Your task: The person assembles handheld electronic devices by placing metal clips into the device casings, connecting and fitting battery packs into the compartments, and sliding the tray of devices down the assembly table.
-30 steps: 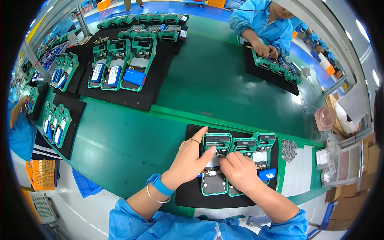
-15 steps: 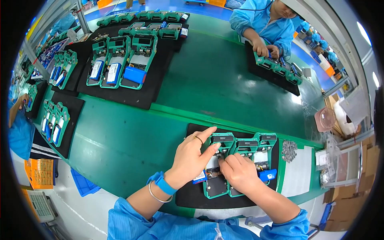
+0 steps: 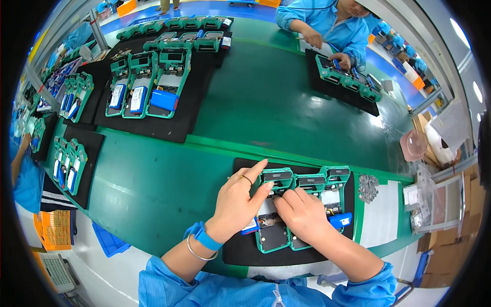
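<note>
Broad green tabletop (image 3: pixel 250 97) across the middle of the frame, glossy, with white glints toward the upper right. Along the top edge, a band of blue floor (image 3: pixel 215 9). At the upper left, a grey metal post (image 3: pixel 97 33); at the upper right, a pale slanting beam (image 3: pixel 422 43). Near the right edge, bright white lamps (image 3: pixel 459 34). At the lower left, whitish floor (image 3: pixel 110 276) beneath an orange basket (image 3: pixel 53 230), a blue bin (image 3: pixel 110 241) and a pale crate (image 3: pixel 57 271). At the lower right, brown cardboard boxes (image 3: pixel 450 261).
</note>
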### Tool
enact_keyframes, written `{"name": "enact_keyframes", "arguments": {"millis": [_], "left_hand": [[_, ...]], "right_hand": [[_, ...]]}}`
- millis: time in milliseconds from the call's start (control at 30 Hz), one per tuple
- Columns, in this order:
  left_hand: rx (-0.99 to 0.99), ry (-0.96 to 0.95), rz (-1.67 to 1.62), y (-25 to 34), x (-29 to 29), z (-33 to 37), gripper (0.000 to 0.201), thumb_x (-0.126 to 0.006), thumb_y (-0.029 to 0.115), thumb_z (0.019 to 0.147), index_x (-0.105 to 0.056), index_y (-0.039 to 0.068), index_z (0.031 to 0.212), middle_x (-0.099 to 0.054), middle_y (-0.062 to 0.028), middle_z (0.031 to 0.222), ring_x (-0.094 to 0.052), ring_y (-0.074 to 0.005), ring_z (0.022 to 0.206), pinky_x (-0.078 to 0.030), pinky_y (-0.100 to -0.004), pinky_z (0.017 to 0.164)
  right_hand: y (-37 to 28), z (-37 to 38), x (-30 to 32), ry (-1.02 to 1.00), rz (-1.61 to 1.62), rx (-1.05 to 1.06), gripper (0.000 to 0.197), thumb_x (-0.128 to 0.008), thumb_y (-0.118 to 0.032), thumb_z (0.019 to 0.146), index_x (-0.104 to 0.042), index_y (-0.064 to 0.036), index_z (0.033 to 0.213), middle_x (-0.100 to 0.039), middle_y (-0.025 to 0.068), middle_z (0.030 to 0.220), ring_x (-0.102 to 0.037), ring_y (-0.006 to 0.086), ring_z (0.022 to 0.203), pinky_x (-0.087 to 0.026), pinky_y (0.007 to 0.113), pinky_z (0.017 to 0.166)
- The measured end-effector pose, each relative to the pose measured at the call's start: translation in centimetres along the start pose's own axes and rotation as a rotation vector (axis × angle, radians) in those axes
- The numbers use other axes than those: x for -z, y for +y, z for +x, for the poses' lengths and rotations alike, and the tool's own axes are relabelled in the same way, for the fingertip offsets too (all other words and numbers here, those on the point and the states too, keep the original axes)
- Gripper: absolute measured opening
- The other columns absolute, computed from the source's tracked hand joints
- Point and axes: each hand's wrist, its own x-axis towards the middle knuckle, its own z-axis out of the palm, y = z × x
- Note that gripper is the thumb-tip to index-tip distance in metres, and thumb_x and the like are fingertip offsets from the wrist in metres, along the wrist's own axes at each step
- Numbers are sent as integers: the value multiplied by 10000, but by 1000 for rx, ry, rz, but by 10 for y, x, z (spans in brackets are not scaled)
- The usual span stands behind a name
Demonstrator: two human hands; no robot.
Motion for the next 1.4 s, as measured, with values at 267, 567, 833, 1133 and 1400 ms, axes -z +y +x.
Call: {"name": "enact_keyframes", "arguments": {"millis": [267, 567, 833, 1133, 1400], "left_hand": [[105, -49, -70, -16, 2, -5, 477, -665, 131, 944, -556, 7, 1392, -688, -192, 1144, -673, -267, 983, -519, -347, 871], [-216, 6, 281, 1, 13, -1, 522, -658, 31, 885, -542, 7, 1393, -584, -165, 1314, -555, -293, 1209, -435, -376, 1052], [-508, -459, 424, 69, -73, -29, 618, -787, 413, 786, -638, 108, 1303, -584, -171, 1210, -558, -333, 1095, -419, -461, 961], [-290, -325, 154, 36, -32, -51, 341, -844, 206, 716, -589, 58, 888, -523, -210, 1276, -603, -386, 1092, -528, -426, 892], [-473, -456, 399, 44, -42, -68, 632, -807, 391, 777, -603, 97, 1299, -490, -196, 1423, -421, -424, 1365, -347, -646, 1064]], "right_hand": [[3, 4, 0, 141, 33, -40, 145, -648, -145, 675, -555, -120, 784, -476, 19, 754, -556, 178, 718, -481, 290, 530], [111, -140, 35, 314, 127, -884, 45, -685, -86, 884, -665, -45, 883, -622, 114, 805, -616, 312, 753, -496, 421, 672], [122, -154, 12, 79, -170, -924, 135, -734, -183, 841, -680, -60, 844, -646, 110, 847, -658, 319, 850, -552, 447, 705], [136, -158, 11, -66, -291, -670, 50, -685, -94, 787, -655, -60, 766, -659, 110, 793, -680, 293, 827, -583, 399, 684], [140, -109, 23, -530, -376, -836, 86, -668, -37, 774, -744, -57, 807, -734, 178, 824, -746, 316, 833, -608, 406, 667]]}}
